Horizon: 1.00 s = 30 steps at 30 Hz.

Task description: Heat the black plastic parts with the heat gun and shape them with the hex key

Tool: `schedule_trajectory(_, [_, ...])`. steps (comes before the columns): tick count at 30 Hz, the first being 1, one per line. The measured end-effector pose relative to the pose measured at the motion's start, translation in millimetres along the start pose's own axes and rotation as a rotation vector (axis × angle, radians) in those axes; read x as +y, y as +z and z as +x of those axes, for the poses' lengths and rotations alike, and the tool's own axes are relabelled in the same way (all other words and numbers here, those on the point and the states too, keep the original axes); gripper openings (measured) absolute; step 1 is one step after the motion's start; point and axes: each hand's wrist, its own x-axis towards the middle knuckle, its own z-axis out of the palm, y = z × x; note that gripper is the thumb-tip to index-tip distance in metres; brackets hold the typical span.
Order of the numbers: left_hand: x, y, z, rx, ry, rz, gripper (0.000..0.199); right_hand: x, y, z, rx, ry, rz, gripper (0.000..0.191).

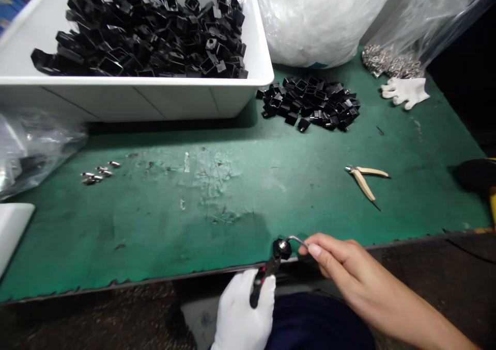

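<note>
Black square cap (281,248) with bent metal rod (296,240), gripped in red-and-black pliers (260,283), white-gloved left hand (238,314) closed around them, bare right hand (349,272) narrowly pinching the rod, green bench mat (155,226) edge beside, wood-handled side cutters (364,180) at 2 o'clock, loose black caps (310,102) at 12 o'clock

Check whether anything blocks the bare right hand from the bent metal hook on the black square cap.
Nothing visible does. The bare right hand sits beside the bent silver metal hook, its fingers at the hook's end.

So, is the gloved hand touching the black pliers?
Touching: the head view shows the left hand closed around the handles of the black pliers.
</note>
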Motion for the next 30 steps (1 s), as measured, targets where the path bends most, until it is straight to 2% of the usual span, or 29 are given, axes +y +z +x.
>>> schedule_trajectory(5, [-0.7,-0.8,0.4,-0.013,0.01,-0.036,0.024,6.4,8.5,-4.8,0.014,0.008,0.093,0.031])
schedule_trajectory(11, [-2.5,-2.0,2.2,-0.025,0.028,-0.048,0.024,14.0,24.5,-12.9,0.114,-0.027,0.155,0.025])
schedule_trajectory(24, [0.9,-3.0,2.7,-0.074,-0.011,-0.127,0.024,24.8,55.7,-15.7,0.246,0.037,0.336,0.032])
schedule_trajectory(30, [5.2,-2.4,2.3,-0.07,-0.052,-0.2,0.027,27.1,76.3,-16.6,0.375,0.019,0.36,0.035])
